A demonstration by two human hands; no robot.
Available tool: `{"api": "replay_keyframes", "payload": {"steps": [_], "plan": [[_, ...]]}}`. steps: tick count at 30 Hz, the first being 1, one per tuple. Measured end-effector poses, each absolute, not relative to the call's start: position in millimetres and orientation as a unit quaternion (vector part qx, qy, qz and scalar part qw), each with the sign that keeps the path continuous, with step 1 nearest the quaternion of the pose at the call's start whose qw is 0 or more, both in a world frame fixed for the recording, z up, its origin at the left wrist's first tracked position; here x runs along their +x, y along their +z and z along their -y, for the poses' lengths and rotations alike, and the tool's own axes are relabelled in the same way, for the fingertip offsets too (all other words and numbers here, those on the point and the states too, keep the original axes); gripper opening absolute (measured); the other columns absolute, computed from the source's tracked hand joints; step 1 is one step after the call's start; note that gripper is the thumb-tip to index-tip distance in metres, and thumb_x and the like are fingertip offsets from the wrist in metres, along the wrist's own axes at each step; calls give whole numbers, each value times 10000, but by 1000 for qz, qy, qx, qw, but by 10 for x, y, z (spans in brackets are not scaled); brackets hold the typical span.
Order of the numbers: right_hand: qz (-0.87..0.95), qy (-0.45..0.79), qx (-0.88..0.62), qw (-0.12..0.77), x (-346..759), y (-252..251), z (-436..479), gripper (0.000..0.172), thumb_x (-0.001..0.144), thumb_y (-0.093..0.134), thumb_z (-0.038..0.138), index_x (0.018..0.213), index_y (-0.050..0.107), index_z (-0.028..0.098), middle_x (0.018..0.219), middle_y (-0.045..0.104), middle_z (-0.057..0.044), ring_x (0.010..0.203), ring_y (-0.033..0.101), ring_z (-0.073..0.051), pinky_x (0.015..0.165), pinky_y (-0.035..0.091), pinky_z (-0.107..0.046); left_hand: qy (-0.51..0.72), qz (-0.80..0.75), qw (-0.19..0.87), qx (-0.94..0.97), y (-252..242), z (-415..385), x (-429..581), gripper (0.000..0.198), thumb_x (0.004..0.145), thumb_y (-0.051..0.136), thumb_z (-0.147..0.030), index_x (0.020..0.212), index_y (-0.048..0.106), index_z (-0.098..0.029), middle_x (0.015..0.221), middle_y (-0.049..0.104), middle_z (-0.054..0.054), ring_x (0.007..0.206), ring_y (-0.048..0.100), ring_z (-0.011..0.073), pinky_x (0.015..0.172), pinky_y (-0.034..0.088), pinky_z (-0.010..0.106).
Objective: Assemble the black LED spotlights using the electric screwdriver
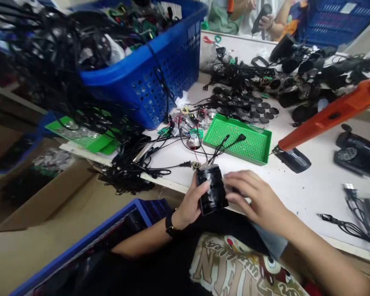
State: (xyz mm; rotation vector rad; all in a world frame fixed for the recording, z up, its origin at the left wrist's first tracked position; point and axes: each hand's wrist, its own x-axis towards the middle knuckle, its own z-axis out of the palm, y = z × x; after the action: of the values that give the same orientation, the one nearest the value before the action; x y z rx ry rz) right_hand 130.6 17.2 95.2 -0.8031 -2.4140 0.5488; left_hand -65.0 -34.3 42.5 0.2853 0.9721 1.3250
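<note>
My left hand (pixel 189 205) clasps the black housing (pixel 214 195) at the near edge of the table (pixel 286 191); my right hand (pixel 255 197), fingers loosely spread, adjoins its right side, contact unclear. Probably light, stiff, slick plastic: best gripped by opposite side walls.

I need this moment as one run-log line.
left hand: holds black housing; right hand: beside housing, contact unclear; green tray: on table; orange tool: beside tray

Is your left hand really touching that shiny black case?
Touching: the head view shows the left hand wrapped around the black case, its thumb lying over the front.
</note>
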Motion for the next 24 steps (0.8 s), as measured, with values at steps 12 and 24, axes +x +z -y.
{"api": "replay_keyframes", "payload": {"steps": [12,24], "plan": [[795,173,-551,185,-389,679,-2041,355,974,580,345,1242,587,112,1135,760,-225,986,706,-328,844,540,-431,597,-381,691,148,518,433,-1085,706,751,861,-502,1342,632,-191,1154,782,122,985,780,328,911,626,483],[873,65,-458,154,-256,833,-3020,269,868,589,76,1063,745,176,1164,747,-148,1161,596,-301,1046,412,-435,611,-409,666,126,558,173,-1390,513,663,895,-542,1005,781,-175,984,824,86,1019,788,338,969,615,465]]}}
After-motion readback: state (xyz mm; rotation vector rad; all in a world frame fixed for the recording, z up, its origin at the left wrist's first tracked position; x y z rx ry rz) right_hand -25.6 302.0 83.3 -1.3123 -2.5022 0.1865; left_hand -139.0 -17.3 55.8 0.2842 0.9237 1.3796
